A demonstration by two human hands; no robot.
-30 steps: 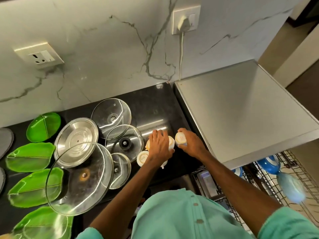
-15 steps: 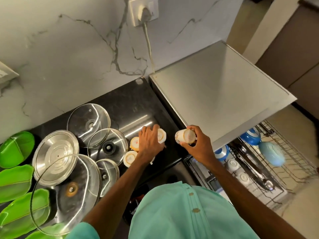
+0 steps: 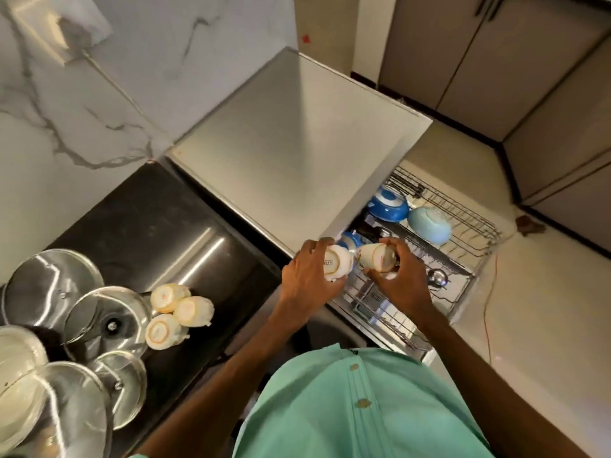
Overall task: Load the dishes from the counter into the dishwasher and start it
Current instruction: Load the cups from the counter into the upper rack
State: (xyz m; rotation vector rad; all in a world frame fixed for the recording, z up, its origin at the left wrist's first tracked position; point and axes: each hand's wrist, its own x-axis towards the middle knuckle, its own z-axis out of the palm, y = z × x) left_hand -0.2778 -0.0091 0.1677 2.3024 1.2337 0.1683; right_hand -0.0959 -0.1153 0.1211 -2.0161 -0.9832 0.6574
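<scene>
Because the left cup [image 3: 337,262] and the right cup [image 3: 377,257] are so close, mid frame, they could bump and chip, or slip and drop. My left hand [image 3: 309,276] curls round one, my right hand [image 3: 400,282] round the other, both arms reaching over the rack [image 3: 463,226]. Three more cups [image 3: 178,310] sit lower left.

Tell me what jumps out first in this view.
The left hand grips one cream cup and the right hand another cup, both over the pulled-out dishwasher rack where blue bowls sit. Three more cups stand upside down on the black counter, beside glass lids at lower left.
</scene>
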